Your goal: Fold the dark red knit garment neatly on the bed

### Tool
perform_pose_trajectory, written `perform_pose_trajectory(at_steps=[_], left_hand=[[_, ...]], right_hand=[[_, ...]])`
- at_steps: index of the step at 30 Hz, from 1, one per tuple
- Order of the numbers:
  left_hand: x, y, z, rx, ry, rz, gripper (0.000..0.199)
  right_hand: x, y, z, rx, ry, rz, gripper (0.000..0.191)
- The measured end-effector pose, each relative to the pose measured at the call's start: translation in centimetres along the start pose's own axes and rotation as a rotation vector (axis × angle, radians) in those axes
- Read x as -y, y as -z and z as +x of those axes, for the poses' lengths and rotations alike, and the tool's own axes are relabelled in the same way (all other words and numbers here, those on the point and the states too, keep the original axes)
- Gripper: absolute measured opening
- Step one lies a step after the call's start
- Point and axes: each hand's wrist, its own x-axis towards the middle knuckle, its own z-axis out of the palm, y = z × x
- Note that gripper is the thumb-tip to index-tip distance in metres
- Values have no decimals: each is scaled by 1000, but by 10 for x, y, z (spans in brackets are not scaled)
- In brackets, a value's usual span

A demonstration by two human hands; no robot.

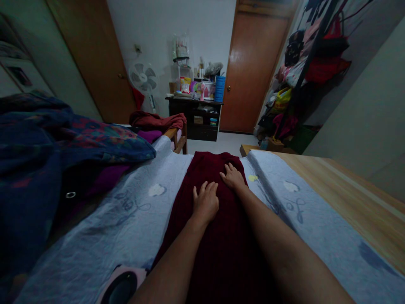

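Cloth lies on the sheet, heaped clothes left, board right

Probably a home bedroom, though dim: printed sheet, standing fan, piled clothes.

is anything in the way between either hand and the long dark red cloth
Nothing visible is: the bare left hand and bare right hand both appear to rest directly on the long dark red cloth. The crumpled dark blue floral fabric lies off to the left, apart from both hands.
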Motion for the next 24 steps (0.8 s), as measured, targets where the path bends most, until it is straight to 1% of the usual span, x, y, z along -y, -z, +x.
perform_pose_trajectory(at_steps=[4, 8, 11, 14, 17, 18, 20, 24], left_hand=[[0, -2, 0, -3, 4, 12, 54], [0, 0, 0, 0, 4, 16, 54], [-1, 1, -1, 10, 7, 11, 48], [-2, 2, -1, 11, 7, 0, 43], [-2, 2, -1, 7, 2, -4, 45], [-2, 1, -1, 5, 1, -3, 45], [-2, 1, -1, 0, 4, 1, 45], [-3, 1, -1, -2, 22, 4, 45]], right_hand=[[3, 6, 0, 1, 5, -11, 55], [4, 4, -1, -22, -11, -16, 54], [5, 2, -3, -31, -20, -9, 53], [7, 5, -8, -106, -19, -17, 46], [10, 9, -15, -213, -22, -37, 34], [10, 11, -17, -218, -23, -29, 32], [10, 15, -20, -168, -25, 18, 30], [6, 25, -24, -18, -18, 115, 31]])
